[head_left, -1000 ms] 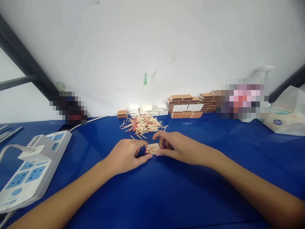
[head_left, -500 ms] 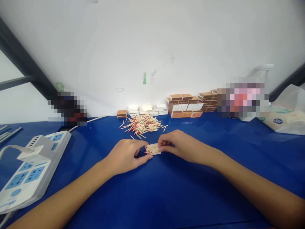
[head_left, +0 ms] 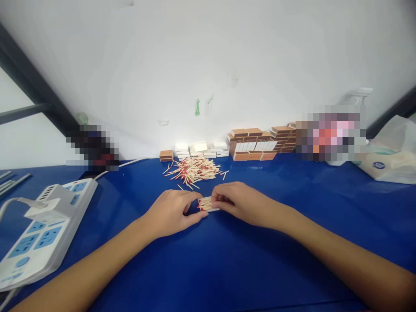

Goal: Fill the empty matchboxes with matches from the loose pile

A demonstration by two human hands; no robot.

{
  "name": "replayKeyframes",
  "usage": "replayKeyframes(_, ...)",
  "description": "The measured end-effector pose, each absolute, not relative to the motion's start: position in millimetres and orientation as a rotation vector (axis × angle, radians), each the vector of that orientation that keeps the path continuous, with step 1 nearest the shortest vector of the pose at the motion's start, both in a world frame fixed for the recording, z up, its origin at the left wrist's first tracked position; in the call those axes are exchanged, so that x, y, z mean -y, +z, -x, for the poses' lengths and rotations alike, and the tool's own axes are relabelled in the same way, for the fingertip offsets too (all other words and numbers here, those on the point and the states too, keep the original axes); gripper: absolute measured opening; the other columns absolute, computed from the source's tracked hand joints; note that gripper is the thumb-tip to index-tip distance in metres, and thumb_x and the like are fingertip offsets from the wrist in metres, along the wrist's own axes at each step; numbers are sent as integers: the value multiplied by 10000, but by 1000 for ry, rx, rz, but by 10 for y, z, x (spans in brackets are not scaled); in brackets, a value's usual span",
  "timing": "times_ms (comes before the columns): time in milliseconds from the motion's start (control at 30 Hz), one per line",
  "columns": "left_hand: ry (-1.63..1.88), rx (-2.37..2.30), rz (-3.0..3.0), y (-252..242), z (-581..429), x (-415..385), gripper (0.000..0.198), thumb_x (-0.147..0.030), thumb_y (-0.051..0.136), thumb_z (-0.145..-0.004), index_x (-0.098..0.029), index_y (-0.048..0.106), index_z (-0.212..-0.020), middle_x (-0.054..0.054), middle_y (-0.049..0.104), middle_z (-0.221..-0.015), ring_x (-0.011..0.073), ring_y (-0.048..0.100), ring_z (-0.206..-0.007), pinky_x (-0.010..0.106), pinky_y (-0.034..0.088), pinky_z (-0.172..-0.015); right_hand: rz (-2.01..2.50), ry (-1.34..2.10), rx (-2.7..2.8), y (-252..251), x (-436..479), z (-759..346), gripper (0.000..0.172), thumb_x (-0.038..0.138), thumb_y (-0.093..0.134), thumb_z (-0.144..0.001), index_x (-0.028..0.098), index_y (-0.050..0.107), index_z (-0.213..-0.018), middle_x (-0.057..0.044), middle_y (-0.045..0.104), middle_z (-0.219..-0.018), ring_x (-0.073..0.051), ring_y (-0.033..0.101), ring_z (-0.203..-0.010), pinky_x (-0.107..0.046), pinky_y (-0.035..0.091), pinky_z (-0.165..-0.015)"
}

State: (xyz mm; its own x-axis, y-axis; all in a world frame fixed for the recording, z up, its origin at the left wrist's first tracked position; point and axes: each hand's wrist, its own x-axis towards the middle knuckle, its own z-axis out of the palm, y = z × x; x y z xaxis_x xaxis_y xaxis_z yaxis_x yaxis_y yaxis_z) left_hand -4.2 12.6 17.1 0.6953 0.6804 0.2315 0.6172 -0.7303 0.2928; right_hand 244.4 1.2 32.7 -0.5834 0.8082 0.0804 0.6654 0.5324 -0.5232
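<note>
A small white matchbox tray (head_left: 214, 210) lies on the blue table between my hands, with red-tipped matches (head_left: 204, 203) in it. My left hand (head_left: 172, 212) grips the tray's left end between thumb and fingers. Over the right part of the tray, my right hand (head_left: 236, 199) has its thumb and fingertips pinched together on the matches; its fingers cover that end. Just beyond the tray is a loose heap of matches (head_left: 196, 170), their heads pointing various ways.
Behind the heap stand stacked white trays (head_left: 199, 147) and one brown matchbox (head_left: 166, 155). Rows of brown matchboxes (head_left: 255, 155) line the wall to the right. A white power strip (head_left: 61, 242) with a plugged-in cable is at left, a tissue pack (head_left: 386, 164) at far right.
My right hand has shifted slightly left and down, further over the tray. My left hand and the tray have stayed in place.
</note>
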Motion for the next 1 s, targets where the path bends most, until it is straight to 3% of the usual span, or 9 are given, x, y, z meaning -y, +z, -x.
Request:
replayKeyframes(167, 478, -1041, -2696, 177, 28, -133, 289, -449, 688, -949, -227, 747, -1125, -50, 591, -624, 128, 540, -549, 259, 333, -566, 1178, 600, 2421, 285, -18, -2400, 90, 239, 629, -1011, 206, 656, -932, 19, 666, -771, -136, 567, -689, -261, 347, -650)
replayKeyframes(367, 509, -1022, -2719, 162, 31, -126, 302, -457, 684, -953, -225, 743, -1138, -44, 610, -637, 129, 558, -558, 252, 340, -569, 1158, 494, 2469, 226, -21, -2415, 161, 261, 612, -1025, 195, 648, -883, -1, 693, -834, -136, 570, -720, -267, 344, -673)
replayKeyframes(1000, 498, -1012, -2713, 163, 41, -124, 303, -448, 692, -947, -233, 737, -1155, -45, 632, -659, 133, 584, -578, 258, 348, -567, 1252, 478, 2417, 313, -28, -2441, 75, 182, 654, -943, 199, 695, -882, 39, 614, -675, -105, 503, -603, -251, 294, -589)
